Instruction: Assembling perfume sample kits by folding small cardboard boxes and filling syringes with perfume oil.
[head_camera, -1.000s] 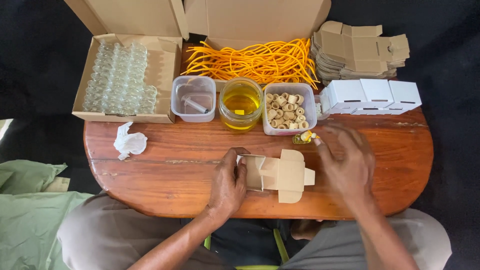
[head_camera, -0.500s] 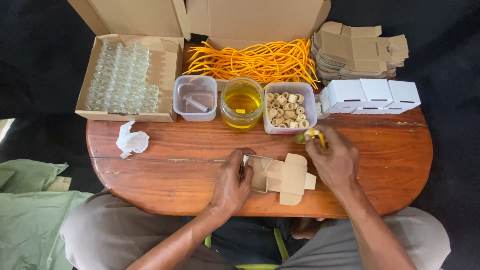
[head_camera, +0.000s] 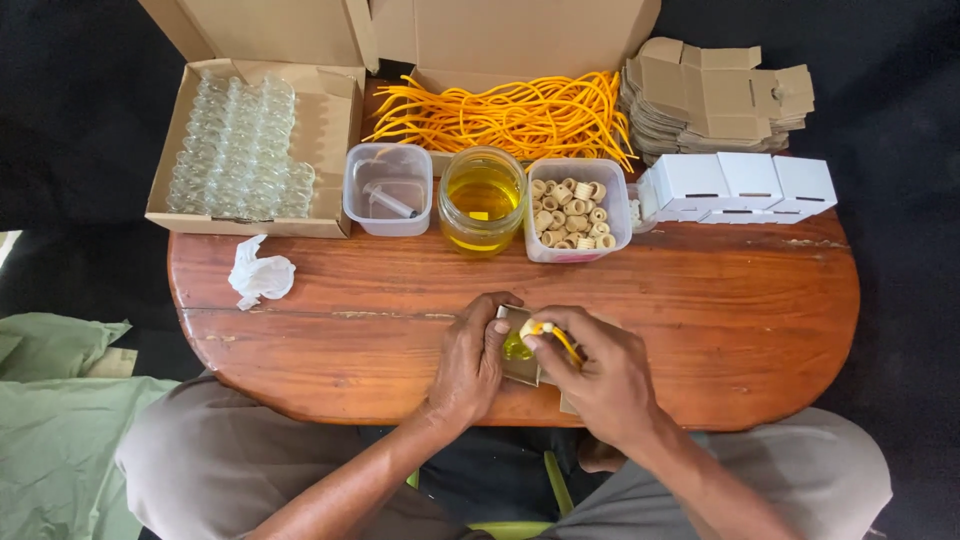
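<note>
While the left hand (head_camera: 470, 358) is clenched around a small unfolded brown carton (head_camera: 520, 368), steadying it on the near edge of the wooden table (head_camera: 700, 300), the right hand (head_camera: 600, 375) pinches a tiny bottle of yellow oil (head_camera: 518, 345) by its pale stopper and yellow cord (head_camera: 560, 338), right at the carton's open mouth. Doing this well, as I judge it, means keeping the carton's opening square and unsquashed, lining the bottle up straight, and tucking the cord so it does not snag on a flap. The bottle is small and rounded, its liquid greenish yellow, and it lies directly in front of the jar of yellow oil (head_camera: 482, 200), toward the person. Left of that jar sits a clear tub holding a syringe (head_camera: 388, 190), right of it a tub of cork rings (head_camera: 575, 208); behind it lies a heap of orange cords (head_camera: 510, 115). Further right of the jar stand white boxes (head_camera: 740, 185).
</note>
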